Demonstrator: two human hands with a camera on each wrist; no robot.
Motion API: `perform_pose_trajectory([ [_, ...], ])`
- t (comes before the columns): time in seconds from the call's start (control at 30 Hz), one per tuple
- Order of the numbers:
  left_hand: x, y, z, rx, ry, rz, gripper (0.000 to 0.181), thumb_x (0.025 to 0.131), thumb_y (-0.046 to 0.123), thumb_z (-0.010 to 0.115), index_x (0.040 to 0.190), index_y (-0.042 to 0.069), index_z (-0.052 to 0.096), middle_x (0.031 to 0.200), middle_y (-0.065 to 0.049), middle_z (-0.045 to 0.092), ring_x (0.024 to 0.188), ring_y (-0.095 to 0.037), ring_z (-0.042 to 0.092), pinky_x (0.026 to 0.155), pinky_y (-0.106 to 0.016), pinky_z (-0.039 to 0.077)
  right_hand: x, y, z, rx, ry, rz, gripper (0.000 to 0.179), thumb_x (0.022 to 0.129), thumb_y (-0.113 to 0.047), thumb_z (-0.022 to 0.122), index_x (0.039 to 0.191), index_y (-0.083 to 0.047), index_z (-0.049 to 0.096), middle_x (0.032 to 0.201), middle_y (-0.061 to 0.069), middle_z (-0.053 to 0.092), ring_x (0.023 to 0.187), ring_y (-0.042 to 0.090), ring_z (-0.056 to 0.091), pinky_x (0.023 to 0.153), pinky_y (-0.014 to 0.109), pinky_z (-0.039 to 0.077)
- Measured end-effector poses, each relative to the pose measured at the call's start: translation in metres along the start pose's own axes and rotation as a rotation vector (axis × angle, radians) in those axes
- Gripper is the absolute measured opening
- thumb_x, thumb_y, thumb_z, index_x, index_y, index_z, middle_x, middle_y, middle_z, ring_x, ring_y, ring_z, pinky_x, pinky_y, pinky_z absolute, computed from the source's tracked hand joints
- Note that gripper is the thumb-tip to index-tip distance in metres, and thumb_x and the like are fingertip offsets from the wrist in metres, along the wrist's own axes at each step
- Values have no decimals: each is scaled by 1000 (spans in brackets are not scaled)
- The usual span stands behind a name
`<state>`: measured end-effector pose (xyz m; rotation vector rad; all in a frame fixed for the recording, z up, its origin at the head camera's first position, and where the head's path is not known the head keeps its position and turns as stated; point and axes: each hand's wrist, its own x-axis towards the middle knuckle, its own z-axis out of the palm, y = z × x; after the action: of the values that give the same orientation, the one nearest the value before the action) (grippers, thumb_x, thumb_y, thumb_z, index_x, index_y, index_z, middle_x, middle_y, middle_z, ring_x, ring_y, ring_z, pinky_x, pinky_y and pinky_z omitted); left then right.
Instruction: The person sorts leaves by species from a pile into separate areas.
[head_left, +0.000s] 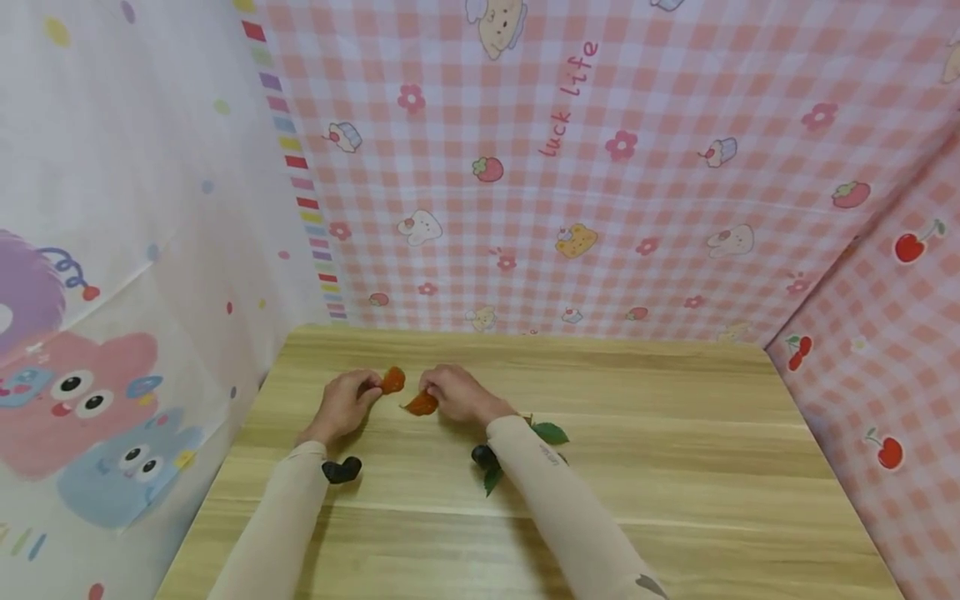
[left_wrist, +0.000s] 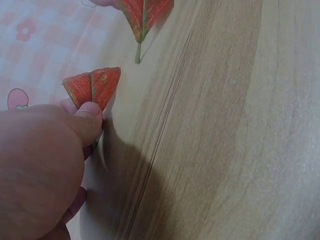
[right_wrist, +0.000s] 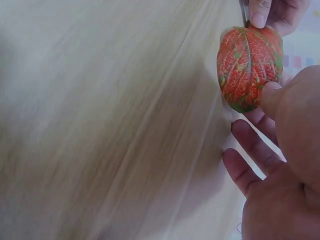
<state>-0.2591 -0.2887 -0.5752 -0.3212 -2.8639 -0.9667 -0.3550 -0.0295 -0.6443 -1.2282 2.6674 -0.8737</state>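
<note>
Your L hand (head_left: 345,410): fingers (left_wrist: 90,114) clamped on red leaf (head_left: 393,380); R hand (head_left: 461,393): same w/ 2nd leaf (head_left: 422,405), far L of tabletop (head_left: 690,500).

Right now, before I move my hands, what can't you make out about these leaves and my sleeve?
- Head view: the right sleeve covers part of the green leaves, so I can't count them.
- Head view: the lettering on that sleeve is too small to read.
- Left wrist view: your left hand hides the near end of its red leaf.
- Left wrist view: the top edge cuts off the other red leaf.
</note>
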Motion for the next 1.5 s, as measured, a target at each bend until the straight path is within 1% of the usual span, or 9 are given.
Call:
perform_pose_trajectory([
  [0.27,0,1,1,3,-5,-15,10,109,4,72,116,1,78,117,-20,82,111,-42,76,106,-65,56,1,-11,-3,16,-15,41,23,115,-10,63,118,-24,81,112,-7,77,107,13,69,101,37,60],
  [0.47,1,3,1,-4,0,-8,9,109,3,72,115,0,78,117,-21,82,111,-43,76,107,-66,55,0,-23,-11,12,-29,86,22,117,-12,60,120,-18,81,113,0,75,106,16,68,98,35,60],
  [0.7,0,4,0,-5,-2,-9,8,109,4,72,114,1,78,116,-20,82,110,-42,76,106,-66,55,-11,-75,-53,-29,-57,88,24,119,-10,55,119,-14,79,114,6,71,98,16,64,90,34,60],
  [0.77,0,3,1,-4,4,-3,8,108,3,72,114,1,78,116,-20,82,110,-42,76,105,-67,55,-13,-83,-58,-39,-52,88,23,119,-7,55,120,-11,78,115,9,71,96,18,63,88,32,59],
  [1.07,-1,-2,3,-2,46,52,6,106,2,74,110,0,78,111,-21,82,105,-43,75,99,-67,55,-11,-84,-56,-108,-28,70,22,113,1,61,122,-14,74,111,7,67,92,17,55,83,29,51],
  [1.17,0,-2,2,0,30,33,7,107,3,74,112,0,78,113,-22,82,107,-43,76,102,-67,56,-8,-83,-55,129,-34,229,16,116,-16,55,115,-15,71,106,5,64,89,19,53,80,32,48],
  [1.3,1,0,1,5,10,8,9,109,4,72,114,0,78,117,-21,82,113,-43,76,107,-66,56,-7,-84,-54,474,20,473,34,110,-46,53,105,-15,67,101,5,60,88,23,53,80,39,46],
  [1.4,2,1,0,5,9,7,9,109,4,72,115,0,78,118,-21,82,113,-44,76,107,-66,56,-7,-85,-54,496,21,493,37,108,-49,53,103,-15,67,102,6,60,90,25,53,82,41,46],
  [1.5,0,-1,1,-1,14,8,9,108,3,72,114,-1,78,117,-22,82,112,-44,76,106,-66,56,-7,-84,-54,466,14,458,36,110,-46,52,105,-14,68,103,7,61,90,24,53,82,40,46],
])
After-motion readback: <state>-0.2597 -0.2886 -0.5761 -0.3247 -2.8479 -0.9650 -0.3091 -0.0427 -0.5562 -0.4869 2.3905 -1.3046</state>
